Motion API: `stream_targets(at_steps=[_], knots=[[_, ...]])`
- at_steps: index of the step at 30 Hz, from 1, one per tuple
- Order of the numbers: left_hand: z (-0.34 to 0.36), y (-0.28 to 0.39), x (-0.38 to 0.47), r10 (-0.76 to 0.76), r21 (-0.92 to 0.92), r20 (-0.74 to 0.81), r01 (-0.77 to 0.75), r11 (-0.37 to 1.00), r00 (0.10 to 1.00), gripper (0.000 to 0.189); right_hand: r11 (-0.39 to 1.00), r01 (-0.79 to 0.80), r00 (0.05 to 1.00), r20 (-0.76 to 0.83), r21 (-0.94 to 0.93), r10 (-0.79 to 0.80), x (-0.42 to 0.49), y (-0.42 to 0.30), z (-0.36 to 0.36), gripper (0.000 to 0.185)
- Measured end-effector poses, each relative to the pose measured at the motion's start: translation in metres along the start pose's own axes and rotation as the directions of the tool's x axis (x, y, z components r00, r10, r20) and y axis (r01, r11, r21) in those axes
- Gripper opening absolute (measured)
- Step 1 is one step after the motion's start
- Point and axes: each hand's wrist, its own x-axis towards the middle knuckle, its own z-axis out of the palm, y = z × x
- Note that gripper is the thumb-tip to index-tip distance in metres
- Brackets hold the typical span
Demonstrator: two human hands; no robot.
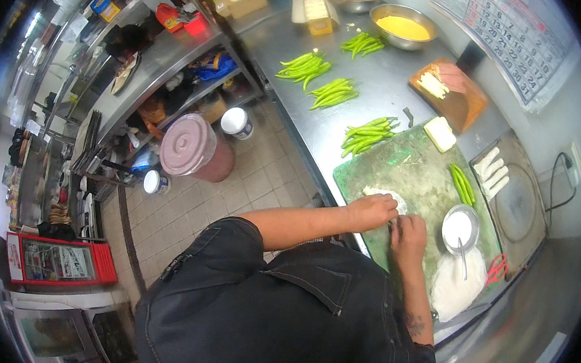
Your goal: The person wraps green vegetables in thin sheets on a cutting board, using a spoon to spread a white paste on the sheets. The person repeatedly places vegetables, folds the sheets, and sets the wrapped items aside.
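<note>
My left hand [376, 212] and my right hand [410, 238] meet at the near left part of a green cutting board [414, 165]. The fingers of both are bent around the end of a thin white wrapper [394, 201], which looks like dough; what is inside it is hidden. Right of my hands, a metal bowl of white paste [458, 228] with a spoon [463, 261] in it stands beside a stack of white wrappers [459, 287]. A few green chili peppers [462, 185] and a block of cheese or butter [440, 134] lie farther up the board.
Piles of green chilies [368, 136] lie on the steel table [281, 42]. Beyond are a wooden board [472, 114] with pale sticks and pink slices, and a bowl of yellow powder [404, 27]. White rolls [491, 171] lie on a tray at right, near red scissors [497, 269].
</note>
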Motion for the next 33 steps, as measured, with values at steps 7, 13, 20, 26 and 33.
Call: stream_targets(at_steps=[7, 13, 20, 26, 33], knots=[[-0.009, -0.011, 0.01, 0.009, -0.043, 0.118, -0.004, 0.999, 0.993, 0.03, 0.998, -0.013, 1.0, 0.007, 0.062, 0.013, 0.008, -0.001, 0.0, 0.018], [0.04, 0.015, -0.036, -0.073, 0.033, -0.041, 0.074, 0.997, 0.997, 0.062, 0.991, -0.034, 0.999, -0.018, 0.131, 0.037, 0.009, 0.015, 0.009, 0.01], [0.013, 0.03, -0.015, -0.105, 0.045, 0.021, 0.104, 0.994, 0.994, 0.064, 0.883, -0.278, 0.917, -0.171, 0.378, 0.361, 0.016, 0.009, -0.038, 0.017], [0.001, 0.016, 0.004, -0.085, 0.045, 0.083, 0.082, 0.996, 0.993, 0.064, 0.861, -0.223, 0.793, -0.428, 0.456, 0.433, 0.029, 0.0, -0.101, 0.016], [0.006, -0.005, 0.031, -0.061, 0.101, 0.136, 0.048, 0.994, 0.989, 0.068, 0.841, -0.256, 0.762, -0.436, 0.477, 0.479, 0.016, 0.004, -0.12, 0.016]])
